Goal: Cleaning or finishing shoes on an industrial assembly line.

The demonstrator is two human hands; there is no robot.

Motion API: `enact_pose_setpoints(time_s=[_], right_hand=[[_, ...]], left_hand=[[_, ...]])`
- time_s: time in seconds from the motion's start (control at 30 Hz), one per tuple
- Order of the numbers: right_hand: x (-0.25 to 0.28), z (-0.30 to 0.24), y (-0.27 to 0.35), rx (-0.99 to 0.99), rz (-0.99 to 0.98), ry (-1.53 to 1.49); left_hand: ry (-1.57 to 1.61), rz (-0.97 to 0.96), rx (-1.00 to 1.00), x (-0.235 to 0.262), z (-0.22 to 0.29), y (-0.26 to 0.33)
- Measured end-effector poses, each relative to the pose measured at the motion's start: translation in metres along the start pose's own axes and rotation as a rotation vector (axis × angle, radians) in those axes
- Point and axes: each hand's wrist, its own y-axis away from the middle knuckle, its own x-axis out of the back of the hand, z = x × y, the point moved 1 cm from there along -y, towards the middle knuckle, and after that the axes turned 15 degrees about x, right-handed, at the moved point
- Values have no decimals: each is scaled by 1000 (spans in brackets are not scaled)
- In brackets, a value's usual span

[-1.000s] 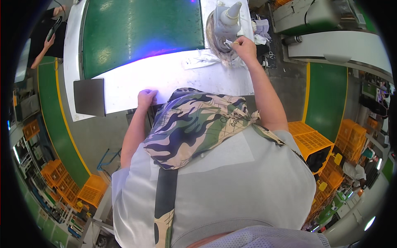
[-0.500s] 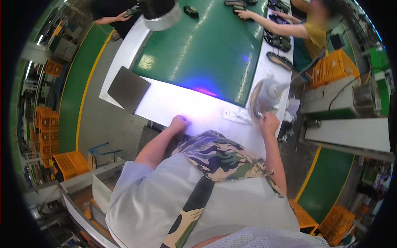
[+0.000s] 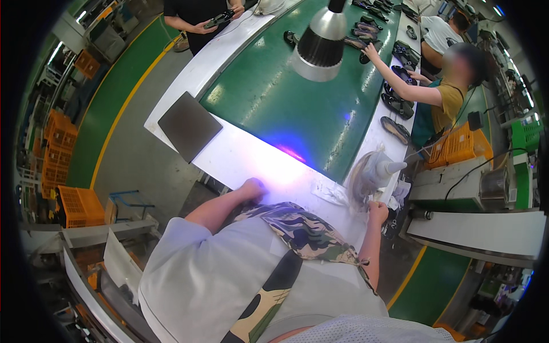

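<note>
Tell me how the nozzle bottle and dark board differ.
The bottle is pale; the board is dark brown. The bottle tapers to a tip; the board is flat, four-sided. The bottle is near the right hand; the board, at the table's left. Both are on that table.

Lower centre, a plain pale grey shirt (image 3: pixel 257 268); centre, an apron (image 3: pixel 306 228) camouflaged in tan, green and black. The table (image 3: pixel 237 151) mid-frame is white, the belt (image 3: pixel 280 108) above it green, with a blue-violet glow (image 3: pixel 291 152). Right of centre, a whitish bottle (image 3: pixel 380 170); left, a dark brown board (image 3: pixel 190 126) and orange crates (image 3: pixel 83 206).
</note>
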Motion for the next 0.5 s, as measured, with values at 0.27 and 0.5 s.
enact_pose_setpoints(time_s=[0.27, 0.5], right_hand=[[-2, -54, 13, 147, 16, 230], [1, -70, 17, 134, 32, 390]], left_hand=[[-29, -70, 22, 10, -7, -13], [-150, -101, 3, 18, -5, -22]])
